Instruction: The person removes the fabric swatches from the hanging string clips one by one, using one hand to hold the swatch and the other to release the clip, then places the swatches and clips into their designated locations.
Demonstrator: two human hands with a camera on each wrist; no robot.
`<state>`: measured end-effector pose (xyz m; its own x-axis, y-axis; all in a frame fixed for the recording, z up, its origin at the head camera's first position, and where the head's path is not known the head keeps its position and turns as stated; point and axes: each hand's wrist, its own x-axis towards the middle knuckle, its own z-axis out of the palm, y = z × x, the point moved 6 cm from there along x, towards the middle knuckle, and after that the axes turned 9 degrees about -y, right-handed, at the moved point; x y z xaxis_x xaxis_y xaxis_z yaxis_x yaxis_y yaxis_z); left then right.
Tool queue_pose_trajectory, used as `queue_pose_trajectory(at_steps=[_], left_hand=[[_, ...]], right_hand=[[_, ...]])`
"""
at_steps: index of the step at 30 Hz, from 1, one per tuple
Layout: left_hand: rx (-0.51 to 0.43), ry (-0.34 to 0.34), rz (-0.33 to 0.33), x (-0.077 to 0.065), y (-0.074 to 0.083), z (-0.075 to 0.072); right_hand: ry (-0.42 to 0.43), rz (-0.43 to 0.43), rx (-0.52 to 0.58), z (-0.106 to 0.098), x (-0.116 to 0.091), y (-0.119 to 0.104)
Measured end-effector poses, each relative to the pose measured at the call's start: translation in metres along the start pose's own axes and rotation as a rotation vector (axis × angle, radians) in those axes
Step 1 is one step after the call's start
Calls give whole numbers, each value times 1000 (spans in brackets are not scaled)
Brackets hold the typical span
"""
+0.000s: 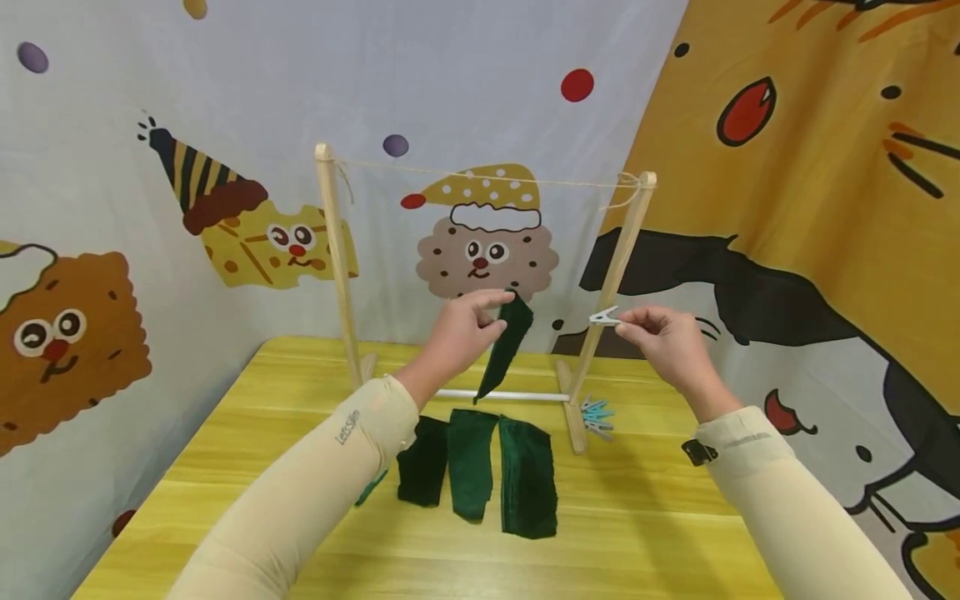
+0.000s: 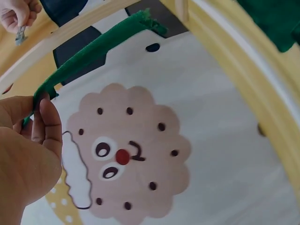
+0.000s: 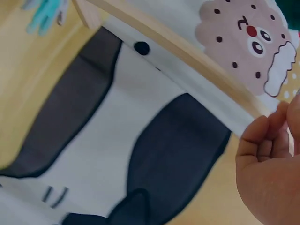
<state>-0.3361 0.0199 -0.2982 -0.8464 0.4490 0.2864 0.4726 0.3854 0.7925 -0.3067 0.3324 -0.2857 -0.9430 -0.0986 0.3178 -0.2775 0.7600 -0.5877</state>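
Between thumb and fingers, my left hand (image 1: pixel 467 329) pinches a strip of dark green cloth (image 1: pixel 512 340) by its upper end. The strip hangs in front of the wooden frame; in the left wrist view the same green cloth (image 2: pixel 96 49) stretches out from the fingertips. To the right, my right hand (image 1: pixel 663 337) pinches a pale grey clothespin (image 1: pixel 603 317) close to the frame's right post (image 1: pixel 626 242). In the right wrist view the right hand (image 3: pixel 269 164) shows, with the clothespin hidden. A thin string (image 1: pixel 450 172) spans the two posts above both hands.
Several green cloth pieces (image 1: pixel 471 467) lie on the yellow wood-grain table (image 1: pixel 622 550). Blue and grey clothespins (image 1: pixel 597 415) lie by the frame's right foot. A white bar (image 1: pixel 525 397) joins the posts low down. Behind hangs a cartoon-printed curtain (image 1: pixel 480 75).
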Motion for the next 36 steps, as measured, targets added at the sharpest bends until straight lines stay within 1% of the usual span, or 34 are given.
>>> queue_pose_trajectory(at_steps=[4, 7, 10, 15, 17, 23, 29, 32, 36], left_hand=[[-59, 0, -43, -11, -17, 7], [-114, 6, -59, -19, -27, 11], [-148, 14, -69, -25, -34, 14], [-181, 28, -80, -32, -45, 20], [-208, 24, -87, -35, -49, 24], [-298, -2, -126, -41, -56, 39], [-374, -31, -146, -45, -57, 57], [-412, -60, -170, -45, -57, 70], [-460, -123, -210, -49, -57, 94]], right_hand=[[-53, 69, 45, 10, -10, 25], [-95, 112, 83, 17, -19, 43], [-127, 155, 124, 24, -28, 60], [-153, 205, 195, 38, -42, 84], [-161, 225, 221, 45, -46, 92], [-174, 275, 280, 61, -57, 106], [-171, 300, 310, 66, -65, 115], [-170, 308, 310, 65, -68, 120], [-164, 311, 319, 63, -72, 125]])
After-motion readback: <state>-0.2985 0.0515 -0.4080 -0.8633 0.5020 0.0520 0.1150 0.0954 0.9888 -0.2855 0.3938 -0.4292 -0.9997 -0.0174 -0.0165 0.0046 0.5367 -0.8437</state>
